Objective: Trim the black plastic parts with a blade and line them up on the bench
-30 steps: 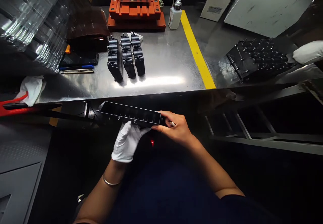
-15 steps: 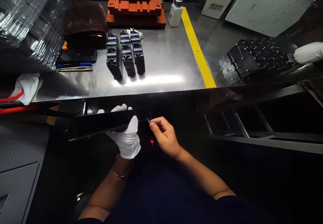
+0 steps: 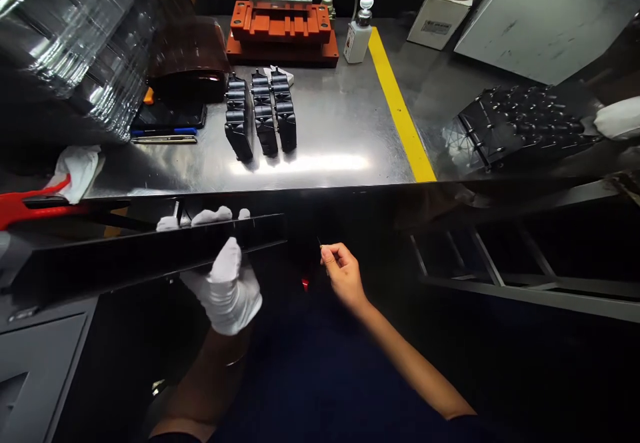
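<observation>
- The metal worktop (image 3: 340, 120) carries the orange-red fixture (image 3: 283, 28), my landmark, near its back edge.
- The long black part (image 3: 120, 256) is off the worktop, held in the air on the wearer's side of the fixture and reaching well to its left.
- A white box (image 3: 419, 24), right of the fixture, bears a printed label too small to read.
- Three black moulded pieces (image 3: 267, 123) stand in a row just in front of the fixture.
- The gloved left hand (image 3: 227, 290), nearer the wearer than the fixture, grips the part, thumb on the near side, fingertips over the far edge.
- The bare right hand (image 3: 344, 275), nearer the wearer and a little right of the fixture, pinches a thin tool.
- The white bottle (image 3: 356, 42), just right of the fixture, has a reddish label mark; its writing cannot be made out.
- The thin tool (image 3: 319, 241) is clear of the part; this looks like a handling or trimming step. Any further tool work would call for a steady left grip and a careful approach to the edge.
</observation>
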`<state>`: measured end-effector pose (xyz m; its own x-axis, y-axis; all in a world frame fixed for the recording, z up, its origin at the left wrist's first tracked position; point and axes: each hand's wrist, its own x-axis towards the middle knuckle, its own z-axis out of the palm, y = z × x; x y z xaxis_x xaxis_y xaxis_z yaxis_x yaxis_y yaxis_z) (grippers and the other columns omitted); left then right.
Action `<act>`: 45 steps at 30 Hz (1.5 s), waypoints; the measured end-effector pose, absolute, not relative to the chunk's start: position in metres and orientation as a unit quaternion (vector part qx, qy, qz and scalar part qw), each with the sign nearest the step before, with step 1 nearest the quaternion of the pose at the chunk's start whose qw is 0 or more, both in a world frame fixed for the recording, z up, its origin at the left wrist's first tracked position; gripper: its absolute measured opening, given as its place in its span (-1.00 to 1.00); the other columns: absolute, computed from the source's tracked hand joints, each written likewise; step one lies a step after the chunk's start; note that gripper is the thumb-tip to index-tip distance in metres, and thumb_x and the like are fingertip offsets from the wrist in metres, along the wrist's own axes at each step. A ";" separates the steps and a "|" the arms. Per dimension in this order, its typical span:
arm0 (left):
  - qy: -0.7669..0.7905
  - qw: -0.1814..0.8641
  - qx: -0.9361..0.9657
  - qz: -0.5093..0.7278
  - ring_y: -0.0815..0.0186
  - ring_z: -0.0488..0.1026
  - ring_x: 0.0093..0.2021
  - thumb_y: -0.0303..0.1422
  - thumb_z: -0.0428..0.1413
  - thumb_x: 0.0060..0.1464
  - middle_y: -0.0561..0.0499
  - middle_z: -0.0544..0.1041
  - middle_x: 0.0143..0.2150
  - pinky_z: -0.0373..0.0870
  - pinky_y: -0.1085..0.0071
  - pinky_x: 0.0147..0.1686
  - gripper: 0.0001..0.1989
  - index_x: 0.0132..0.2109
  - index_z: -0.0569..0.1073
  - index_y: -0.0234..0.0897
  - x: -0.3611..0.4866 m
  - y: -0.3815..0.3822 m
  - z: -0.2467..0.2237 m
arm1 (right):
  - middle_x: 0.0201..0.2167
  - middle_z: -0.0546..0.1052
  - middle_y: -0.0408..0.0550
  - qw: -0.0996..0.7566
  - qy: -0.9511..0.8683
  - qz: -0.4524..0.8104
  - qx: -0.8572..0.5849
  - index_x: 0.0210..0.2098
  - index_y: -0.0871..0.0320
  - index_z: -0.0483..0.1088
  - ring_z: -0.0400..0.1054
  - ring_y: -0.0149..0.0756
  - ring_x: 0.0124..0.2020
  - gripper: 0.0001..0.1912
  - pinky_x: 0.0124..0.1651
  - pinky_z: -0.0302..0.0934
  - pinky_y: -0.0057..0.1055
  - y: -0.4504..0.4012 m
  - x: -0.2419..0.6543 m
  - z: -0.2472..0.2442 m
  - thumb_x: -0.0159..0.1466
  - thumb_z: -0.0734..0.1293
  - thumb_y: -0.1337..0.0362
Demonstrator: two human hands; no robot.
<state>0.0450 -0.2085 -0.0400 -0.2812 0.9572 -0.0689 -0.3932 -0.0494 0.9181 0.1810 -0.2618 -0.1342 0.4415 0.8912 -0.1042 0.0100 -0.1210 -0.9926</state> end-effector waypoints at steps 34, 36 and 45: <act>0.464 0.705 0.350 0.406 0.36 0.41 -0.27 -0.26 0.24 -0.03 0.08 0.46 -0.23 0.37 0.46 -0.26 -0.63 -0.04 0.43 -0.20 0.037 -0.203 -0.062 | -0.47 0.54 -0.06 0.461 -0.692 0.294 -0.472 -0.25 0.11 0.53 0.40 -0.36 -0.44 -0.88 -0.40 0.33 -0.41 -0.252 0.215 -0.081 0.26 0.34 0.29; 0.455 0.722 0.364 0.373 0.31 0.42 -0.24 -0.23 0.25 -0.05 0.04 0.48 -0.20 0.38 0.38 -0.21 -0.58 -0.02 0.42 -0.22 0.036 -0.205 -0.059 | -0.45 0.54 -0.05 0.466 -0.687 0.281 -0.482 -0.27 0.11 0.54 0.41 -0.36 -0.43 -0.88 -0.39 0.34 -0.41 -0.245 0.219 -0.080 0.26 0.34 0.28; 0.376 0.808 0.400 0.216 0.18 0.46 -0.22 -0.22 0.25 -0.06 -0.09 0.51 -0.14 0.41 0.32 -0.29 -0.45 0.11 0.38 -0.16 0.018 -0.211 -0.061 | -0.42 0.57 -0.05 0.503 -0.633 0.224 -0.544 -0.34 0.09 0.56 0.43 -0.32 -0.40 -0.88 -0.30 0.34 -0.35 -0.208 0.251 -0.073 0.23 0.36 0.23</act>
<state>0.0182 -0.2107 -0.0609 0.6247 0.6486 -0.4349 -0.0479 0.5877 0.8077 0.2511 -0.2083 -0.0730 0.0971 0.9145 0.3928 0.4636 0.3077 -0.8309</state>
